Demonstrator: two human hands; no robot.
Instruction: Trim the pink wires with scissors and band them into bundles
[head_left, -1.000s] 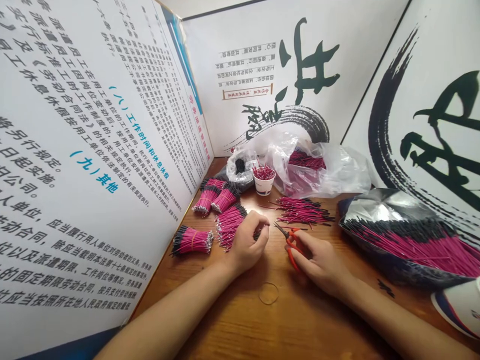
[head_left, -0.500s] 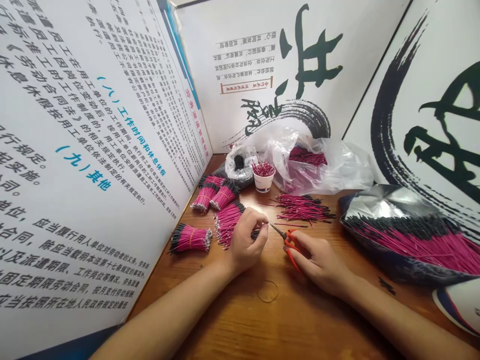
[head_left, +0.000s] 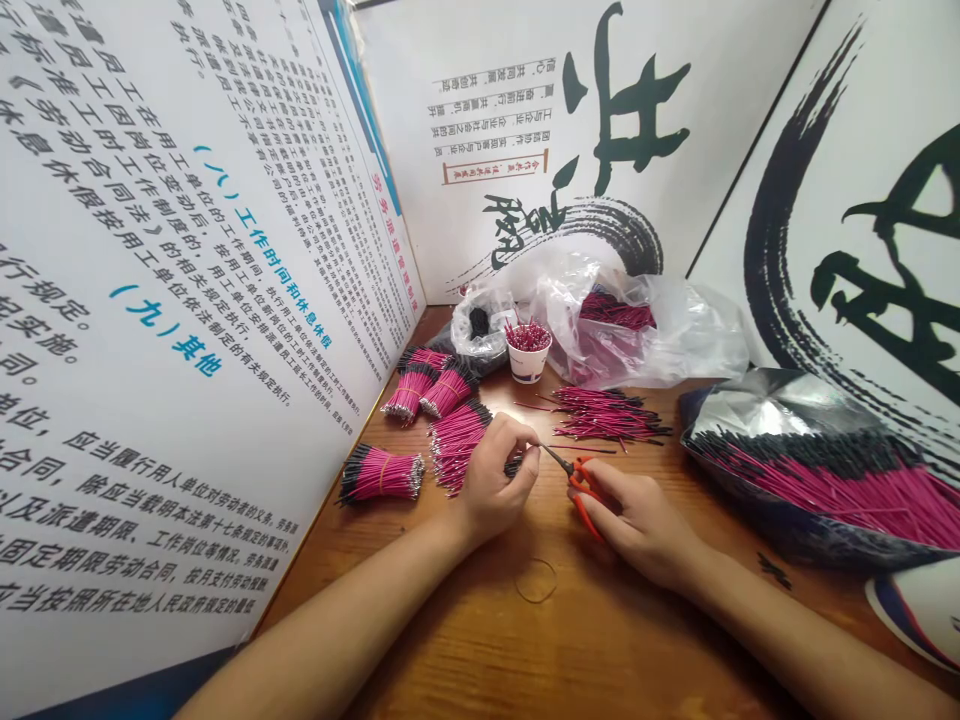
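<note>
My left hand (head_left: 495, 480) is closed in a pinch over the middle of the table. Its fingers hide most of a thin wire; a black piece shows in the gap below the index finger. Orange-handled scissors (head_left: 583, 485) are gripped in my right hand (head_left: 649, 525). Their narrow dark blades point left and meet the left fingertips. Just left of that hand lies a loose heap of pink wires (head_left: 456, 450) with black ends and silvery tips. A bundle of pink wires (head_left: 382, 474), tied with a band, lies farther left.
Behind are more tied bundles (head_left: 448, 388), a paper cup (head_left: 528, 362) of wires, a clear plastic bag (head_left: 686, 340) and a smaller bag (head_left: 487, 345) of black pieces. Loose wires (head_left: 607, 415) lie near the scissors. At right sits an open wire-filled bag (head_left: 795, 540). A rubber band (head_left: 535, 600) lies in front.
Both hands keep almost the same pose, with the scissors still at the left fingertips. The pale tip at the pinch is less visible now. The view has shifted slightly.
</note>
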